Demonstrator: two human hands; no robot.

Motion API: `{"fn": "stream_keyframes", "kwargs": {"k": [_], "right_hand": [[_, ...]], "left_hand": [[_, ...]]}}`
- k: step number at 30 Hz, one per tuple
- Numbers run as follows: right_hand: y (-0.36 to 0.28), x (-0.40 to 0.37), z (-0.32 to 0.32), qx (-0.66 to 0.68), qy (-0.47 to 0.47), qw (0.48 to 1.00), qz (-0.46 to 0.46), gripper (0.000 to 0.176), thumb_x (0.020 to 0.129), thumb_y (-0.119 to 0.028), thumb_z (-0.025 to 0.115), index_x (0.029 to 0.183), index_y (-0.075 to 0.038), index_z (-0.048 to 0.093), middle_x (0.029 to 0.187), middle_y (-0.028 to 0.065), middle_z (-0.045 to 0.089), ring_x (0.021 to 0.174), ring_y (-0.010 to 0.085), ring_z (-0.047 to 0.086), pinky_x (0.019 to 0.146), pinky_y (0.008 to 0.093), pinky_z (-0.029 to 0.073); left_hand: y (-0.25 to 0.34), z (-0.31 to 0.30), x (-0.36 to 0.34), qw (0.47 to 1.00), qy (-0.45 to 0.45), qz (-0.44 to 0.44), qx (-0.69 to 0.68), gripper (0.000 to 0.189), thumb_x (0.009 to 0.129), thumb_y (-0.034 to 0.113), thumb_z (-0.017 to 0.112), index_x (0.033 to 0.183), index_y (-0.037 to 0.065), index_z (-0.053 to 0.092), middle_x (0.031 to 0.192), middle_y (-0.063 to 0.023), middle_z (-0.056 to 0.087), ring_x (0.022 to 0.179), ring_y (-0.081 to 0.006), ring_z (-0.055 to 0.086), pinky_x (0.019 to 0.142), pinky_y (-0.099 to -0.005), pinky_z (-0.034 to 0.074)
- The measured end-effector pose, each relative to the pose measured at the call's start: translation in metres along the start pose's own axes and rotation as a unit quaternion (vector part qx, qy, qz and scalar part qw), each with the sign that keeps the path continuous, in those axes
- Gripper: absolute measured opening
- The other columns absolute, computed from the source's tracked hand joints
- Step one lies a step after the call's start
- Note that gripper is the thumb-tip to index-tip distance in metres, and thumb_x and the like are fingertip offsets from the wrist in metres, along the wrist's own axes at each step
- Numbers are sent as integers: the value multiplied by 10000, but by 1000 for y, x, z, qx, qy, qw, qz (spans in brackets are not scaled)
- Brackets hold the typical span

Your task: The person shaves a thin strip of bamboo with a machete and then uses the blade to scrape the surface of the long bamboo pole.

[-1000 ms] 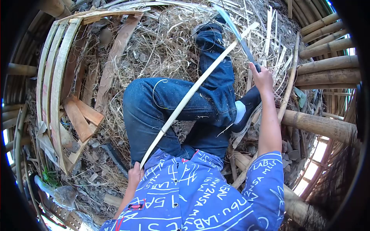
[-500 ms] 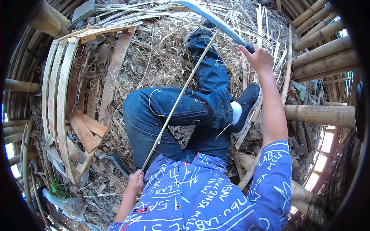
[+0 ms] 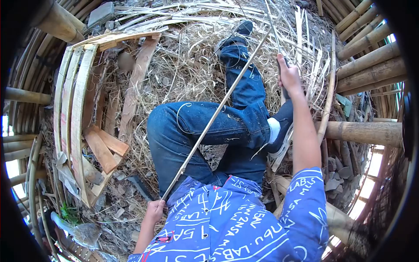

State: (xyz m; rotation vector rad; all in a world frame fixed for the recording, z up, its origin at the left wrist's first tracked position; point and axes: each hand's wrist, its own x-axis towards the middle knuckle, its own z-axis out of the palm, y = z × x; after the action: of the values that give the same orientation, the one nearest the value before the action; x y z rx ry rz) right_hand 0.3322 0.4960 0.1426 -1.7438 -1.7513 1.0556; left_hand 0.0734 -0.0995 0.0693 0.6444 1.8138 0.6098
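Observation:
My left hand [image 3: 155, 212] is closed around the lower end of a long thin bamboo strip [image 3: 209, 129], close to the shirt's hem. From there the strip slants up to the right across the jeans and past the lower leg. My right hand [image 3: 290, 78] grips the dark handle of a long-bladed knife [image 3: 277, 45], thumb pointing along it toward the blade. Seen nearly edge-on, the blade points away and overlaps the strip's far end in this view. Below that hand is a dark shoe [image 3: 284, 120] with a white sock.
Pale curly shavings [image 3: 187, 56] cover the ground around the bent legs. A wooden slat frame [image 3: 78, 105] stands at left, with short wood pieces [image 3: 101, 150] by it. Split strips [image 3: 144, 15] lie at the back. A thick bamboo pole [image 3: 362, 133] juts in from the right.
My right hand has moved down and nearer, and the knife has turned from showing its broad curved side to nearly edge-on. The left hand keeps its hold; the view has shifted slightly.

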Motion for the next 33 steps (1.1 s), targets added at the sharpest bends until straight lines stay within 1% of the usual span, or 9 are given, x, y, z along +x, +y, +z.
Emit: {"fn": "stream_keyframes", "kwargs": {"k": [2, 4, 6, 14, 16, 18, 24, 28, 33], "right_hand": [[-1, -15, 19, 132, -11, 989, 59, 622, 877, -683, 467, 665, -98, 481, 494, -2, 456, 374, 93, 429, 370, 234, 337], [4, -27, 26, 377, -122, 897, 194, 628, 862, -716, 451, 689, -113, 453, 496, -29, 417, 366, 81, 388, 374, 228, 333], [11, -41, 40, 430, -181, 862, 199, 663, 805, -775, 470, 736, -117, 435, 534, -28, 401, 379, 78, 358, 386, 233, 354], [16, -79, 71, 326, -175, 909, 193, 591, 864, -634, 551, 670, -77, 510, 535, 2, 476, 394, 86, 442, 364, 225, 367], [20, -82, 71, 336, -174, 909, 176, 593, 857, -648, 548, 689, -80, 505, 532, -1, 473, 382, 81, 433, 362, 225, 365], [21, -84, 70, 343, -174, 910, 155, 597, 850, -662, 546, 707, -84, 499, 529, -5, 471, 371, 76, 425, 360, 225, 364], [24, -87, 64, 373, -157, 904, 136, 510, 865, -530, 628, 646, -90, 494, 548, -12, 474, 390, 83, 432, 376, 230, 355], [26, -88, 63, 368, -140, 910, 127, 482, 865, -484, 648, 635, -92, 487, 542, -6, 475, 378, 90, 437, 380, 242, 352], [28, -90, 65, 351, -131, 921, 108, 486, 875, -509, 622, 662, -92, 492, 533, -6, 472, 383, 85, 435, 375, 232, 350]], "left_hand": [[3, -3, -1, 1000, 3, -5, 12, 389, 945, 242, 546, 670, -29, 585, 508, -58, 479, 502, -106, 430, 477, -323, 371], [7, -6, -1, 1000, 4, -12, -9, 399, 948, 248, 546, 654, -19, 581, 512, -34, 492, 500, -100, 436, 473, -308, 367], [3, -10, 6, 1000, -1, 1, 0, 420, 954, 257, 542, 629, -8, 571, 519, -16, 499, 507, -91, 447, 472, -294, 362], [41, 7, 10, 997, 54, 45, 34, 287, 948, 196, 587, 733, 6, 598, 560, 23, 486, 520, -47, 418, 463, -250, 355], [64, 11, 5, 991, 25, -88, -94, 331, 970, 238, 564, 743, -1, 592, 572, 21, 488, 502, -40, 406, 456, -234, 344], [70, 13, 6, 992, 23, -72, -97, 343, 968, 242, 565, 733, -7, 591, 575, 21, 499, 514, -42, 416, 463, -243, 353], [76, 22, 15, 994, 86, -10, 69, 324, 819, 260, 704, 723, -39, 624, 535, 6, 519, 503, -61, 420, 453, -302, 352], [76, 25, 18, 983, 137, -29, 116, 326, 806, 245, 695, 668, -41, 618, 492, -72, 529, 461, -104, 466, 454, -345, 373], [78, 24, 19, 979, 145, 5, 145, 375, 856, 291, 631, 685, -42, 607, 537, -187, 553, 477, -280, 565, 487, -401, 405]]}}
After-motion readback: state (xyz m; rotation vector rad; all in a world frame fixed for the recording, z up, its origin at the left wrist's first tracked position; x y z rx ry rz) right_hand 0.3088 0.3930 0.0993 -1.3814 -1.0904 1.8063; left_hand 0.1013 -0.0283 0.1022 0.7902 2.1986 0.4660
